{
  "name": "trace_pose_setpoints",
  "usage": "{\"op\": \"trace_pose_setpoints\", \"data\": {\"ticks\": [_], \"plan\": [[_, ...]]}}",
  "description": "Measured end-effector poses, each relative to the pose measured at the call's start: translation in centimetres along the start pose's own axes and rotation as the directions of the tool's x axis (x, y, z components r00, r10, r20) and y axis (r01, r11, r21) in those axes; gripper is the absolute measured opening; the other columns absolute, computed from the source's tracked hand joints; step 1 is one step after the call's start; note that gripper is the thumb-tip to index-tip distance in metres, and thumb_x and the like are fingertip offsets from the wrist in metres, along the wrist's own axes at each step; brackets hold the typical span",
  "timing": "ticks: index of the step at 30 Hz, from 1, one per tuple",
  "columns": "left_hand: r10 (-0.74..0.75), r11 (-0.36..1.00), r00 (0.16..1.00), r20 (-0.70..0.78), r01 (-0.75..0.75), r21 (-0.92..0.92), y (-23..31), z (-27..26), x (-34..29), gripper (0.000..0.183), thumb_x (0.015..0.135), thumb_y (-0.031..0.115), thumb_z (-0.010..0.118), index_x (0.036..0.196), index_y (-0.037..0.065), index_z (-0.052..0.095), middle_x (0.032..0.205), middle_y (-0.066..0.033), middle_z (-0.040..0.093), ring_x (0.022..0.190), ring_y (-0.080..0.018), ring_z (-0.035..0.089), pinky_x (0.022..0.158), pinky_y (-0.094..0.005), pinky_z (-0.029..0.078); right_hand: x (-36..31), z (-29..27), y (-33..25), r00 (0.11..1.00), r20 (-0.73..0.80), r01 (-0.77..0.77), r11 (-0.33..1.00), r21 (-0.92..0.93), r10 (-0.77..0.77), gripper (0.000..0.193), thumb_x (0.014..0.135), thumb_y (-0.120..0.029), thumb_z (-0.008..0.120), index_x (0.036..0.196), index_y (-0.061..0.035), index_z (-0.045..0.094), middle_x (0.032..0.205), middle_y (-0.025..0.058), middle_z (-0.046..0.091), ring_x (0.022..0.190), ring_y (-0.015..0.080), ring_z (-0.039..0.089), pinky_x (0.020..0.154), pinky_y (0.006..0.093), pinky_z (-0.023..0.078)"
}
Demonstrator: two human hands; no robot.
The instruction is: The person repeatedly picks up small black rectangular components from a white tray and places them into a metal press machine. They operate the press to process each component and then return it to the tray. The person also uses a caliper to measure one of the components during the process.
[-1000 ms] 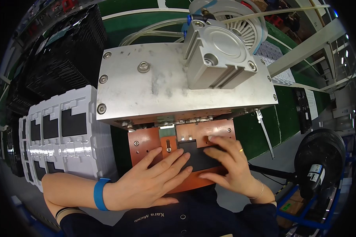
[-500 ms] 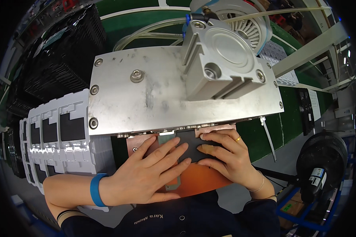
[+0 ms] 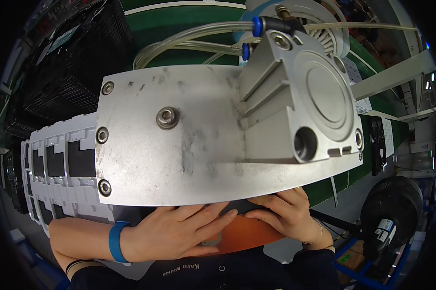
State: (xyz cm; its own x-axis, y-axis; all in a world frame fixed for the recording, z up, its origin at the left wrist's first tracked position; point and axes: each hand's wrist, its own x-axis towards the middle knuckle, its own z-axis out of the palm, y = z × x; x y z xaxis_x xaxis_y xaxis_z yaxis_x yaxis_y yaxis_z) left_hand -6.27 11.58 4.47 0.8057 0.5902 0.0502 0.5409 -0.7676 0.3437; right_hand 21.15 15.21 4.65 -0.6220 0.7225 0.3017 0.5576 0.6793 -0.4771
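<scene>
My left hand point(image 3: 179, 232) lies with fingers stretched out and apart, its fingertips reaching a dark grey flat piece point(image 3: 244, 207). Opposite it, my right hand point(image 3: 288, 212) bends over the right end of that piece, thumb and fingers apart. The front edge of a silver metal block point(image 3: 203, 159) hides several fingertips and most of the grey piece. Below both hands spreads an orange-brown board point(image 3: 247, 229), with a small pale plate point(image 3: 213, 240) beside my left hand's fingers.
An air cylinder point(image 3: 300, 96) with clear hoses point(image 3: 198, 31) stands on the block. Left are stacked white trays point(image 3: 63, 162) with dark rectangles, and black crates point(image 3: 78, 63) behind. A black fan point(image 3: 392, 208) stands at the right. A white fan-like grille point(image 3: 319, 38) sits behind.
The metal block and its cylinder now look larger and reach lower in view, covering more of my fingers and the grey piece. Both hands keep nearly the same pose.
</scene>
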Motion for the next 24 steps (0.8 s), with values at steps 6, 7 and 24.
{"op": "trace_pose_setpoints", "data": {"ticks": [6,7,24], "plan": [[-0.009,0.999,1.000,0.023,0.008,0.036,0.03,-0.34,0.03,0.071,0.088,0.065,0.062,0.141,0.018,0.058,0.153,-0.0125,0.045,0.143,-0.0344,0.037,0.113,-0.0550,0.025,0.03,-0.08,-0.04,1.000,0.008,-0.013,1.000,0.016,0.013,0.039,0.069,-0.023,0.087,0.103,-0.0101,0.073,0.096,0.0041,0.067,0.087,0.0206,0.062,0.078,0.0319,0.047],[-0.009,0.999,1.000,0.029,0.008,0.037,0.04,-0.41,0.05,0.071,0.088,0.064,0.062,0.141,0.018,0.058,0.153,-0.0124,0.045,0.142,-0.0344,0.037,0.113,-0.0546,0.025,0.07,-0.05,-0.04,1.000,0.002,-0.014,1.000,0.021,0.013,0.039,0.069,-0.023,0.087,0.103,-0.0101,0.073,0.097,0.0044,0.067,0.088,0.0208,0.063,0.079,0.0322,0.047],[-0.014,0.999,1.000,0.027,0.013,0.035,0.21,-0.35,-0.01,0.069,0.089,0.063,0.062,0.142,0.019,0.057,0.147,-0.0111,0.050,0.136,-0.0320,0.044,0.115,-0.0541,0.029,-0.21,-0.10,-0.11,0.999,0.031,-0.036,0.999,0.035,0.035,0.038,0.072,-0.023,0.085,0.106,-0.0099,0.074,0.102,0.0039,0.069,0.095,0.0210,0.063,0.085,0.0330,0.048]]}}
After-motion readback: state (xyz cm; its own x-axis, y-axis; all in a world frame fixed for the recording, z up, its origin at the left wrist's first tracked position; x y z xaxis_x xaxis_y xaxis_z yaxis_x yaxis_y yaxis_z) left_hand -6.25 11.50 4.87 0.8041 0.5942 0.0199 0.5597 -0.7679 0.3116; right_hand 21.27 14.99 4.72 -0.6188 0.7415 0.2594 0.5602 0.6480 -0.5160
